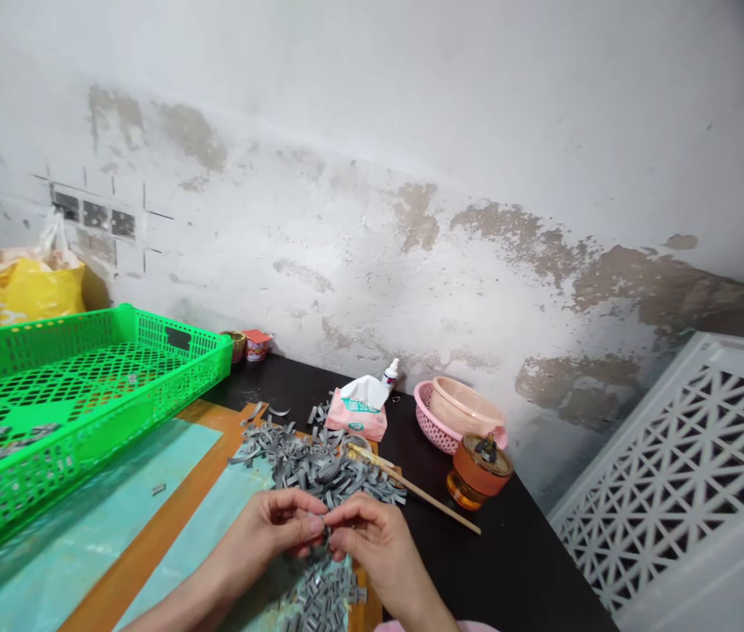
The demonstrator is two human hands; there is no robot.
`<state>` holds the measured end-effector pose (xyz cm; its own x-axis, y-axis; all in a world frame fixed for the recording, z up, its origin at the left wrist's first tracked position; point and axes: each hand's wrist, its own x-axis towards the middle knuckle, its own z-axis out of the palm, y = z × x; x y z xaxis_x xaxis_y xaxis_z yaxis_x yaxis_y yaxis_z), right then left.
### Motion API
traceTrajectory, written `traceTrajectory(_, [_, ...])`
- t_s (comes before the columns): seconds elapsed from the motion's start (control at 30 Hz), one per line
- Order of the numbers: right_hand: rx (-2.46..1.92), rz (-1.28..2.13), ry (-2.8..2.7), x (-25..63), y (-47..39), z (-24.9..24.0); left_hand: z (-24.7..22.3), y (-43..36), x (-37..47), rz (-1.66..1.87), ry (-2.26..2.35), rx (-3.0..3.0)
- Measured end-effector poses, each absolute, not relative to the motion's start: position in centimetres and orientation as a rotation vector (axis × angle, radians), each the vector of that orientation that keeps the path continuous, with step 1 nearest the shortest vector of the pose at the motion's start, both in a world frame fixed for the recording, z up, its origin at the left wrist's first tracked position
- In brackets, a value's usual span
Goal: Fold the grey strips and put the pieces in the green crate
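Note:
My left hand (280, 527) and my right hand (372, 537) meet fingertip to fingertip at the bottom middle. The fingers of both are pinched together around something too small and hidden to make out. Behind them spreads a loose pile of grey strips (306, 461). Below and between my hands lies a second heap of small, short grey pieces (325, 597). Both heaps rest on a board with a teal surface (233, 491) and orange-brown bands.
A green crate (109, 426) holding grey pieces stands left. Behind the pile is a pink tissue box (357, 420). To the right are a wooden stick (434, 500), an amber jar (481, 474), pink baskets (434, 421) and a white lattice panel (688, 456).

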<state>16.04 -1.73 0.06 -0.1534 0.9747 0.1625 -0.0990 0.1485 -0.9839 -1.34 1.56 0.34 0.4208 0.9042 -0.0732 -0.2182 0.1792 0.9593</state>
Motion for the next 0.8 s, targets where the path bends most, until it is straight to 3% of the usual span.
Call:
traceTrajectory(0.33, [-1.027, 1.045, -1.587, 16.3, -2.3, 0.7, 0.2, 1.5, -1.4, 0.899, 0.769, 1.069])
traceTrajectory(0.8, [-1.135, 1.126, -1.319, 15.3, -2.0, -0.4, 1.0, 0.7, -0.9, 0.962, 0.837, 1.152])
